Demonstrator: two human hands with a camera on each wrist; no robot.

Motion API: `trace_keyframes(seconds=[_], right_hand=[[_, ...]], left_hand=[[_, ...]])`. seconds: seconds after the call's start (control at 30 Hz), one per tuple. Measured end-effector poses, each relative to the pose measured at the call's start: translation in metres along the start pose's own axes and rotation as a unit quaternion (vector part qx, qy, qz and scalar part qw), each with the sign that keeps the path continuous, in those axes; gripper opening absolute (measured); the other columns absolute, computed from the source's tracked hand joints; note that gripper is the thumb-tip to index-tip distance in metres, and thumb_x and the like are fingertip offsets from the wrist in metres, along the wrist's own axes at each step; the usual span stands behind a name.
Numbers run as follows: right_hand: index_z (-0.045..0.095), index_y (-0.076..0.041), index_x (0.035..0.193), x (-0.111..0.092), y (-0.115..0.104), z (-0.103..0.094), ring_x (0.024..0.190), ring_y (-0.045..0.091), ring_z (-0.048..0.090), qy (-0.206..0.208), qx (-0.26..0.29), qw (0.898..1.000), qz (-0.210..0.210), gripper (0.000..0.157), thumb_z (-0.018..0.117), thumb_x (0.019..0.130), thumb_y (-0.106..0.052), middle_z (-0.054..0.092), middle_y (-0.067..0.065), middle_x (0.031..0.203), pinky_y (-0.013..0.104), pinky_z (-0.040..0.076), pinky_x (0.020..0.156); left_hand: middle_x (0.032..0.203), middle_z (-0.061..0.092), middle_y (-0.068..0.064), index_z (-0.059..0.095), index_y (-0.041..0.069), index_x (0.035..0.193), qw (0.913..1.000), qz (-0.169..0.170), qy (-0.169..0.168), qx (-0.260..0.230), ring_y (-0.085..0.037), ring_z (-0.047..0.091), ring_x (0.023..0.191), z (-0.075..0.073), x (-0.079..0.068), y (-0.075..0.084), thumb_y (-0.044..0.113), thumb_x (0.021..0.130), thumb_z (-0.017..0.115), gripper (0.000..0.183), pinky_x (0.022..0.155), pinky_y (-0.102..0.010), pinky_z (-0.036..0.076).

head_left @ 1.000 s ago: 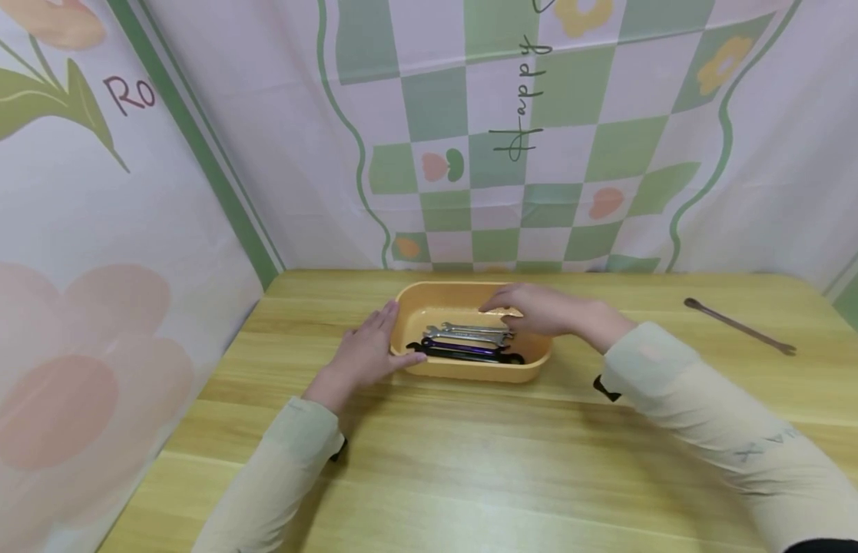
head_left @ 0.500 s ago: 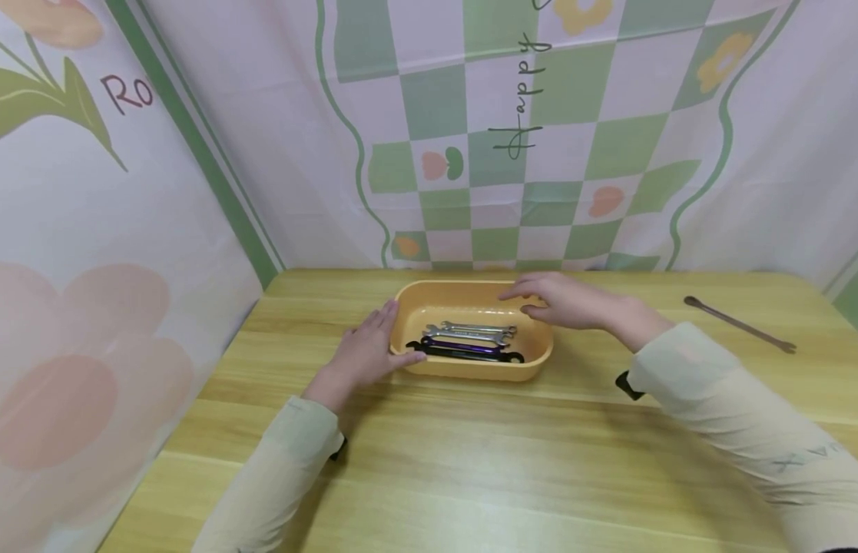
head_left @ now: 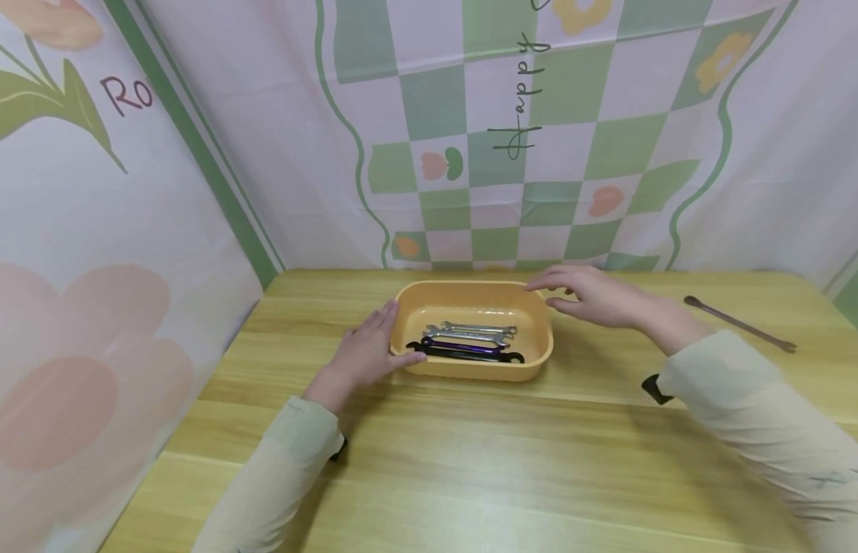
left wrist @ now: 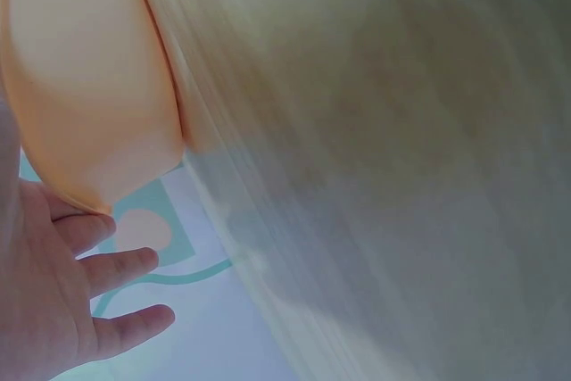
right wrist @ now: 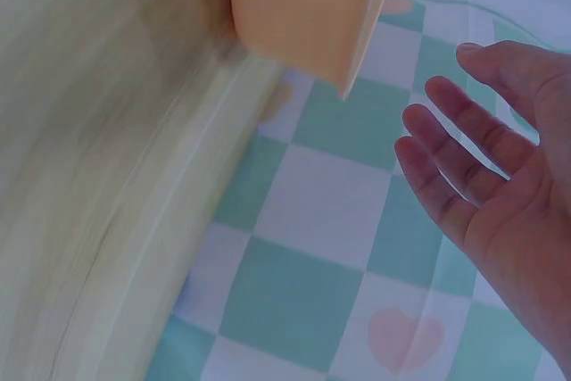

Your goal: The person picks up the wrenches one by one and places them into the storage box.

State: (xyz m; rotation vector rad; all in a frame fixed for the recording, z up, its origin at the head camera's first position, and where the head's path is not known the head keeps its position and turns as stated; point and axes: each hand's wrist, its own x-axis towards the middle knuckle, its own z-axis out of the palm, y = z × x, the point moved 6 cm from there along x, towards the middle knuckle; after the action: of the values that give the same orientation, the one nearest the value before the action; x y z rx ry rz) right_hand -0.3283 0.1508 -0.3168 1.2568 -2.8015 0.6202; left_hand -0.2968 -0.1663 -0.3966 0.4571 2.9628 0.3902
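Note:
A yellow-orange plastic basin (head_left: 477, 372) stands on the table. Inside lie silver wrenches (head_left: 465, 336), a purple wrench (head_left: 470, 347) and a black wrench (head_left: 463, 355), side by side. My left hand (head_left: 359, 355) rests against the basin's left end, thumb over the front rim. In the left wrist view, the fingers of that left hand (left wrist: 62, 283) extend straight along the outer wall. Holding nothing, my right hand (head_left: 597, 298) hovers by the right back corner, fingertips close to the rim. The right wrist view shows its fingers relaxed beside the basin wall (right wrist: 303, 15).
A long brown-grey wrench (head_left: 740, 324) lies diagonally on the wooden table (head_left: 470, 461), right of the right hand. Behind the table's back edge hangs a green-and-white checked cloth (head_left: 498, 207). Another printed cloth (head_left: 90, 307) hangs at the left.
My right hand has risen out of the basin from above the silver wrenches and shifted right, past the right rim. The left hand and the wrenches have stayed in place.

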Motion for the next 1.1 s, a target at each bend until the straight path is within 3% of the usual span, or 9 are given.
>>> trace_keyframes(seconds=[0.13, 0.33, 0.57, 0.87, 1.0, 1.1], right_hand=[[0.066, -0.001, 0.133, -0.011, 0.009, -0.007, 0.121, 0.043, 0.059, 0.010, 0.004, 1.000, 0.013, 0.035, 0.064, 0.099, 0.001, 0.063, 0.023, 0.132, 0.060, 0.051, 0.095], [0.064, -0.001, 0.136, -0.027, 0.024, -0.013, 0.130, 0.051, 0.049, 0.006, 0.005, 0.999, 0.044, 0.036, 0.063, 0.100, -0.001, 0.050, 0.031, 0.146, 0.063, 0.049, 0.097], [0.063, -0.001, 0.137, -0.043, 0.042, -0.018, 0.114, 0.044, 0.062, 0.014, -0.006, 0.998, 0.064, 0.039, 0.065, 0.099, 0.001, 0.058, 0.028, 0.137, 0.060, 0.053, 0.090], [0.060, 0.003, 0.139, -0.064, 0.065, -0.020, 0.108, 0.040, 0.064, 0.008, 0.013, 0.994, 0.108, 0.040, 0.064, 0.099, 0.001, 0.062, 0.027, 0.131, 0.059, 0.054, 0.084], [0.059, 0.003, 0.139, -0.071, 0.072, -0.023, 0.107, 0.039, 0.064, 0.018, 0.027, 0.993, 0.114, 0.040, 0.062, 0.099, 0.002, 0.061, 0.027, 0.133, 0.054, 0.055, 0.085], [0.061, 0.003, 0.138, -0.078, 0.079, -0.025, 0.105, 0.034, 0.064, 0.036, 0.017, 0.993, 0.110, 0.040, 0.064, 0.097, 0.005, 0.062, 0.026, 0.131, 0.044, 0.057, 0.083]], left_hand=[[0.172, 0.005, -0.008, -0.001, 0.010, 0.165, 1.0000, 0.000, 0.000, -0.001, -0.036, 0.016, 0.154, 0.001, 0.001, 0.000, 0.076, 0.091, 0.053, 0.113, 0.117, -0.068, 0.021], [0.172, 0.004, -0.008, -0.001, 0.010, 0.165, 1.0000, -0.003, -0.003, -0.004, -0.035, 0.015, 0.155, 0.001, 0.001, 0.000, 0.077, 0.091, 0.053, 0.113, 0.117, -0.068, 0.020], [0.172, 0.003, -0.008, -0.002, 0.011, 0.165, 1.0000, -0.004, -0.006, -0.002, -0.034, 0.014, 0.155, 0.001, 0.000, 0.001, 0.077, 0.091, 0.053, 0.114, 0.117, -0.068, 0.020], [0.172, 0.005, -0.009, 0.001, 0.009, 0.165, 1.0000, -0.003, 0.000, -0.006, -0.035, 0.015, 0.155, 0.000, -0.001, 0.001, 0.075, 0.091, 0.054, 0.113, 0.116, -0.069, 0.020], [0.172, 0.005, -0.008, 0.000, 0.009, 0.165, 1.0000, -0.005, 0.002, -0.007, -0.035, 0.015, 0.155, 0.000, -0.002, 0.000, 0.075, 0.091, 0.055, 0.113, 0.117, -0.069, 0.020], [0.172, 0.004, -0.007, 0.000, 0.010, 0.165, 0.9999, -0.004, 0.003, -0.010, -0.035, 0.015, 0.155, 0.000, -0.001, 0.000, 0.075, 0.091, 0.055, 0.113, 0.117, -0.068, 0.020]])
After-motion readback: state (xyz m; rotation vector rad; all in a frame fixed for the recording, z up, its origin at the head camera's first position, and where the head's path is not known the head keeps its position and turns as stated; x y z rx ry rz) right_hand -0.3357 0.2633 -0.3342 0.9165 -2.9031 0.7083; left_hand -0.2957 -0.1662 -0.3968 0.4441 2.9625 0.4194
